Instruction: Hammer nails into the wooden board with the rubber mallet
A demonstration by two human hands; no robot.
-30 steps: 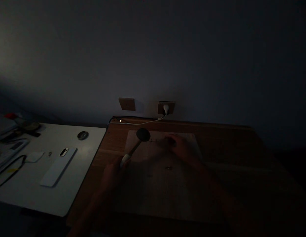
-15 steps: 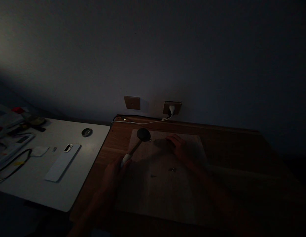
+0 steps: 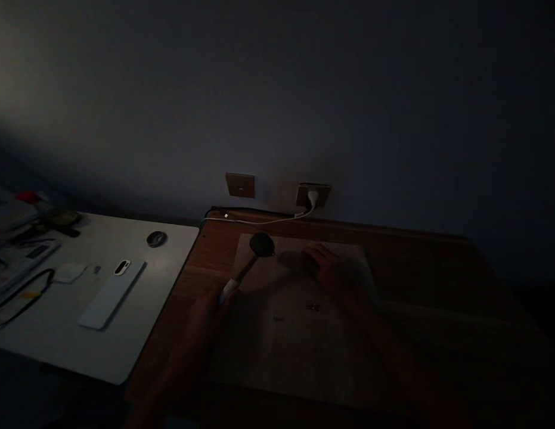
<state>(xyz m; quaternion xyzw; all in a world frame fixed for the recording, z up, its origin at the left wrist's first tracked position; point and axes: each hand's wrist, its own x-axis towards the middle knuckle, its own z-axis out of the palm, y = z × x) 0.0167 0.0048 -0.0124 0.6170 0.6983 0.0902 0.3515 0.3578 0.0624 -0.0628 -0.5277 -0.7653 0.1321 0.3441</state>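
The light is very dim. My left hand (image 3: 210,304) is closed round the pale grip of what looks like a mallet (image 3: 262,245), with a dark round head and a brownish shaft. Its head is over the upper part of a wooden board (image 3: 254,363). A tiny bright bit (image 3: 276,254) shows beside the head. To the right, my right hand (image 3: 324,262) is low over the board with fingers bent together; what they hold, if anything, is lost in the dark. Nearer me on the board are a small metal piece (image 3: 312,307) and a thin small piece (image 3: 278,319).
The board lies on a brown wooden table (image 3: 420,268) against the wall. A white table (image 3: 120,357) adjoins it at left, bearing a phone (image 3: 111,298), a tape roll (image 3: 156,239) and cables. A white plug (image 3: 312,196) sits in the wall socket, its cord running along the table's back edge.
The mallet's head has shifted very slightly to the right. My right hand has moved a little to the right as well; the loose pieces lie as before.
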